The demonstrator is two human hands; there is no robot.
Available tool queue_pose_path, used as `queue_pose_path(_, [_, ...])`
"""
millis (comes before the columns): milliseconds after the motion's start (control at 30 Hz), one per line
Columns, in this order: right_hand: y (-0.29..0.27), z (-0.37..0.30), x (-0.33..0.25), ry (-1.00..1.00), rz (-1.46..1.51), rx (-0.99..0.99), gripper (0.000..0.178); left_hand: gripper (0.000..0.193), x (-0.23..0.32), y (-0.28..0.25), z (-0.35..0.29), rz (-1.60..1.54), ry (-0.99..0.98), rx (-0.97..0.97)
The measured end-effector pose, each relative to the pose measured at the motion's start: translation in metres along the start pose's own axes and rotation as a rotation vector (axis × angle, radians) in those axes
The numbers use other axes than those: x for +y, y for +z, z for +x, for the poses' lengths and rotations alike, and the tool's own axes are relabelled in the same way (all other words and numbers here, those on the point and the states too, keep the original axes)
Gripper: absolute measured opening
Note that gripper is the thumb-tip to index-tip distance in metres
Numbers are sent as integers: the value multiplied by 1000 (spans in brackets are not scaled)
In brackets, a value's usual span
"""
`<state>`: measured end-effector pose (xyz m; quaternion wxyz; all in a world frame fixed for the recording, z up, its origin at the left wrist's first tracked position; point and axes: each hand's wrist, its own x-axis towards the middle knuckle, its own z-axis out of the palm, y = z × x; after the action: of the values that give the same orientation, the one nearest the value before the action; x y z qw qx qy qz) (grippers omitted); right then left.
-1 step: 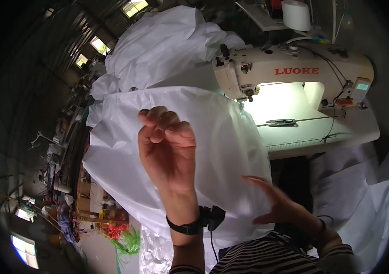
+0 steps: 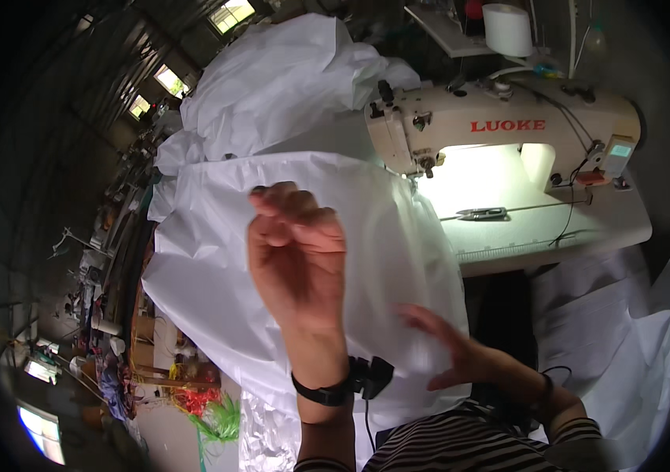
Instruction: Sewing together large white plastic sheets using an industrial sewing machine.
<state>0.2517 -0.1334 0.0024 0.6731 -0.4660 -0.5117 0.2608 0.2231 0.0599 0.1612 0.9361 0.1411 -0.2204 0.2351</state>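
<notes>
My left hand is raised in front of a large white sheet of fabric, palm toward me, with its fingers curled in and nothing visible in them. A black strap with a small dark device circles that wrist, and a cable hangs from it. Lower and to the right, my right hand is open over the sheet, fingers stretched and thumb apart; I cannot tell whether it touches the fabric. The sheet's right edge runs up to the needle area of a cream sewing machine.
Thread snips lie on the lit machine bed. More white fabric is heaped behind and hangs at the lower right. A white thread cone stands at the back. Red and green strands lie at the lower left.
My left hand has shifted slightly right, its fingers still curled. My right hand has moved a little left over the fabric and stays open.
</notes>
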Motion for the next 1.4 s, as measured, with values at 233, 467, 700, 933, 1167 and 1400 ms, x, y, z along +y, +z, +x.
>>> queue_pose_path(233, [79,58,7,215,784,-27,59,12,-42,-16,7,1524,686,-284])
queue_pose_path(467, [120,52,-5,523,1030,384,52,14,-74,-32,19,2060,1023,-1197])
queue_pose_path(700, [61,16,0,295,-20,136,61,43,-15,-124,20,2399,334,-573])
queue_pose_path(933, [-25,-69,49,372,-675,642,72,57,72,-201,-55,2784,-373,-443])
queue_pose_path(1167, [12,-103,95,664,204,321,27,47,-22,-190,-14,2303,-233,-381])
queue_pose_path(1400, [-18,-93,47,748,-364,391,27,45,-56,-213,-30,2487,-139,-517])
